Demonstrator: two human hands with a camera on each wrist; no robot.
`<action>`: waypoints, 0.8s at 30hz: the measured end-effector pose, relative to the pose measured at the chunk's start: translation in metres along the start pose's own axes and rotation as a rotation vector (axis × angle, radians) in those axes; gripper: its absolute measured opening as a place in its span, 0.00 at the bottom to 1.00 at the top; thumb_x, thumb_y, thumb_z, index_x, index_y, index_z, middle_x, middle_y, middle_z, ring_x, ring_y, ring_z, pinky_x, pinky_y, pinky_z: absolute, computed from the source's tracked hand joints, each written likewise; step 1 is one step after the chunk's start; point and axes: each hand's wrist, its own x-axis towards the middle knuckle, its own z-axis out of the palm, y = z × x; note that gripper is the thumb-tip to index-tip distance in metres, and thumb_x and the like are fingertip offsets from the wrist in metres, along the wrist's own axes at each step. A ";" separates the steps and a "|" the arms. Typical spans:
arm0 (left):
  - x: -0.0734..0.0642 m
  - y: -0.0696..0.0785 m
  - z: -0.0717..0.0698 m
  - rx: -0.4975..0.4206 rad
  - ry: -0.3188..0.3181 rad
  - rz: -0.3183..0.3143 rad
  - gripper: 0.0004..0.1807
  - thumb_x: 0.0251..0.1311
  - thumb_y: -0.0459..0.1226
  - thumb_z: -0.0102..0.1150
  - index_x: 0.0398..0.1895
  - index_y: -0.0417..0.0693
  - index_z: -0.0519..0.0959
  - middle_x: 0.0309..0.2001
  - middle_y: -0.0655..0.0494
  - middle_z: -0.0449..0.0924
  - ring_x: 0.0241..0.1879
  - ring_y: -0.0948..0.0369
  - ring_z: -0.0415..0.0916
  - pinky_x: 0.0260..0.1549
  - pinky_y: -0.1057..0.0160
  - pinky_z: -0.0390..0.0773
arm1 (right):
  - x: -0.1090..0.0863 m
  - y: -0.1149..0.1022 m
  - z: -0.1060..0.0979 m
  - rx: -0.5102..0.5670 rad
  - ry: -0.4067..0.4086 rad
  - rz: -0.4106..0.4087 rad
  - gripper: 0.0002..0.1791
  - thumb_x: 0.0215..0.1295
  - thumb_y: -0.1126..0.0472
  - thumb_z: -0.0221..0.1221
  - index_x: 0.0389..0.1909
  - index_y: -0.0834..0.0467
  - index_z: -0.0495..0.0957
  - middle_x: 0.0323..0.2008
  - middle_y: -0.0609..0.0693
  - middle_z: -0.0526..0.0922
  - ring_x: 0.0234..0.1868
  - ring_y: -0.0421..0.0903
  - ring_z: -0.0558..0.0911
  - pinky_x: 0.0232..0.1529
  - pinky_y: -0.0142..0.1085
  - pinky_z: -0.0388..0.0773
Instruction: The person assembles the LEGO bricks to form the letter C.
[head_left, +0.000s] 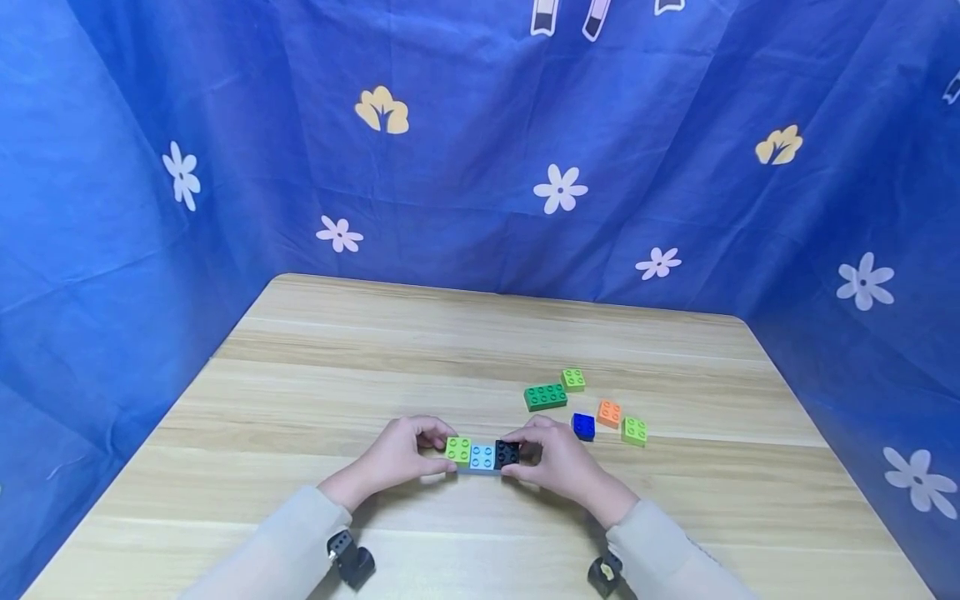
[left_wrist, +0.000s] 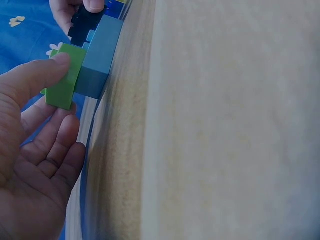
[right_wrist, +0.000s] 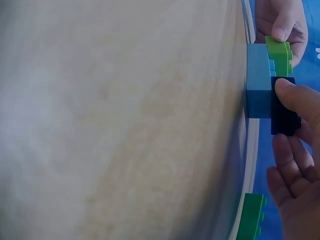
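Pinches with the left grip [head_left: 399, 454], spread only to the width of the piece between thumb and fingers, a small lime block [head_left: 458, 448] with four studs. Presses the thumb to its near side, as seen from the left wrist, and lets other fingers bend loosely below. Wears a dark left mount [head_left: 352, 562] by the pale left sleeve [head_left: 285, 542]. Has that block set on the left end of a long light blue brick [head_left: 482, 457], jutting a little past it, over the near middle of the table [head_left: 225, 483]. Leaves four light blue studs uncovered at centre. Cannot tell whether the brick touches the wood. Pinches with the right grip [head_left: 558, 457], likewise spread only to its load, a small black block [head_left: 507, 452] at the brick's right end, overhanging it. Cannot tell whether firmly pressed down. Wears a dark right mount [head_left: 604, 575] by the pale right sleeve [head_left: 675, 554]. Find loose, rightward: a long dark green brick [head_left: 546, 397], a rear lime block [head_left: 573, 380] by its far corner, a dark blue block [head_left: 583, 427] near the right grip, an orange block [head_left: 609, 413] just beside, and a front lime block [head_left: 633, 431] farthest right. See behind, spanning left to right, a blue curtain [head_left: 450, 208] printed with white and cream flowers.
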 end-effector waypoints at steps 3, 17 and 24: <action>0.001 0.000 0.000 0.000 -0.001 0.006 0.19 0.42 0.36 0.75 0.40 0.42 0.81 0.33 0.61 0.80 0.35 0.57 0.78 0.39 0.61 0.80 | 0.001 -0.001 -0.001 0.001 -0.005 0.013 0.21 0.45 0.56 0.75 0.43 0.57 0.84 0.31 0.40 0.77 0.32 0.38 0.76 0.32 0.28 0.77; -0.001 0.000 -0.001 -0.006 -0.002 -0.006 0.19 0.42 0.36 0.75 0.39 0.42 0.81 0.32 0.61 0.79 0.34 0.57 0.77 0.39 0.61 0.79 | -0.006 0.004 0.003 0.076 -0.015 0.076 0.27 0.48 0.47 0.71 0.49 0.54 0.80 0.41 0.40 0.79 0.39 0.37 0.78 0.44 0.32 0.77; -0.001 0.002 -0.001 0.002 0.001 -0.012 0.19 0.42 0.37 0.75 0.39 0.42 0.81 0.32 0.61 0.79 0.35 0.58 0.77 0.40 0.61 0.79 | -0.017 0.012 -0.007 0.102 0.092 0.151 0.26 0.50 0.46 0.70 0.49 0.51 0.78 0.40 0.43 0.80 0.39 0.39 0.79 0.45 0.36 0.78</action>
